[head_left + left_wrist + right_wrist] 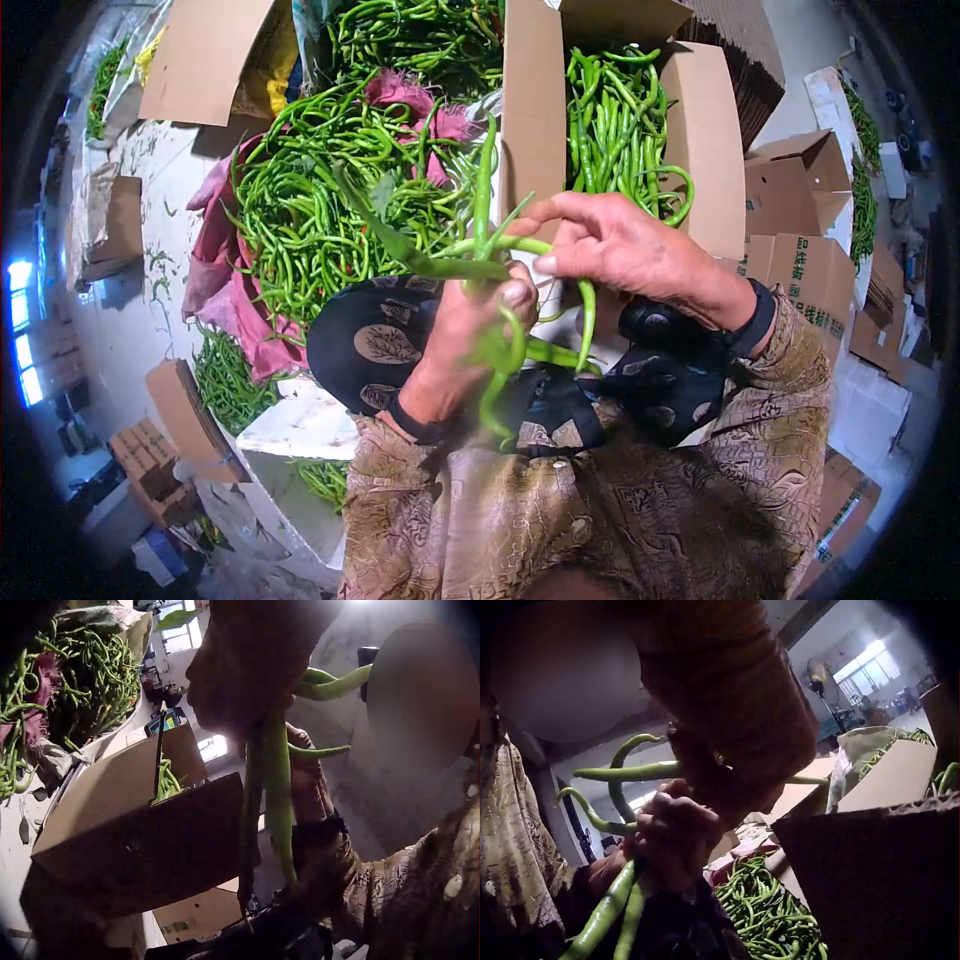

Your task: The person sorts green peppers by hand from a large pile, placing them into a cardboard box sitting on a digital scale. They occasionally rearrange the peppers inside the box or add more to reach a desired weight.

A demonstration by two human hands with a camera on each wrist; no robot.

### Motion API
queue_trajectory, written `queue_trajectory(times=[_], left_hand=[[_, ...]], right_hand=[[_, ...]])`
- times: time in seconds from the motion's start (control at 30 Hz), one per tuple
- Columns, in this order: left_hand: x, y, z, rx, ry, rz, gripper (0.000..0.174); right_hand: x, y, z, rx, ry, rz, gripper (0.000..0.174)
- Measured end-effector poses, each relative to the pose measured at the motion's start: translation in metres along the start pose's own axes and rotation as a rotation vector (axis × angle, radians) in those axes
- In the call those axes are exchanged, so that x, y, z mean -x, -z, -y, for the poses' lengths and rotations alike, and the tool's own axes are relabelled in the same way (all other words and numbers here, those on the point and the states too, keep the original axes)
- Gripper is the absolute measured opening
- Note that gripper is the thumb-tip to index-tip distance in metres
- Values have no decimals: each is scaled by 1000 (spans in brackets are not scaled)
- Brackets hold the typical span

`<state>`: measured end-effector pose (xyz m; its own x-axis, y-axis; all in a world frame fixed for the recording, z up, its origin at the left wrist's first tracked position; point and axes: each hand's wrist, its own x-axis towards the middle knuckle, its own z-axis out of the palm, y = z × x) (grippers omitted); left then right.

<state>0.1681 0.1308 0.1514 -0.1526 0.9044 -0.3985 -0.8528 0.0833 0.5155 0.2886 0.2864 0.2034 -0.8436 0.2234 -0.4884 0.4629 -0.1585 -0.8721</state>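
Note:
Several long green peppers stick out above and below my left hand, whose fingers are curled round them in front of my lap. My right hand is beside it, thumb and fingers bent at one pepper that crosses over the bunch. In the left wrist view, two peppers hang down from the left hand. The right wrist view shows pepper ends below the left hand, with the dark right hand touching the bunch from above.
A large heap of peppers lies on pink cloth at the left. Ahead to the right, a cardboard box holds more peppers. A white foam box stands lower left, with cartons at the right.

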Motion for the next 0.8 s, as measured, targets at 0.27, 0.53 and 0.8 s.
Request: queue_trajectory(times=[0.27,0.53,0.8], left_hand=[[1,13,1,71,-21,169,39],[3,35,11,180,-37,131,58],[14,21,-1,251,-246,251,53]], right_hand=[[18,6,12,72,-179,-71,21],[36,7,6,922,249,-458,20],[64,27,27,1176,384,-690,18]])
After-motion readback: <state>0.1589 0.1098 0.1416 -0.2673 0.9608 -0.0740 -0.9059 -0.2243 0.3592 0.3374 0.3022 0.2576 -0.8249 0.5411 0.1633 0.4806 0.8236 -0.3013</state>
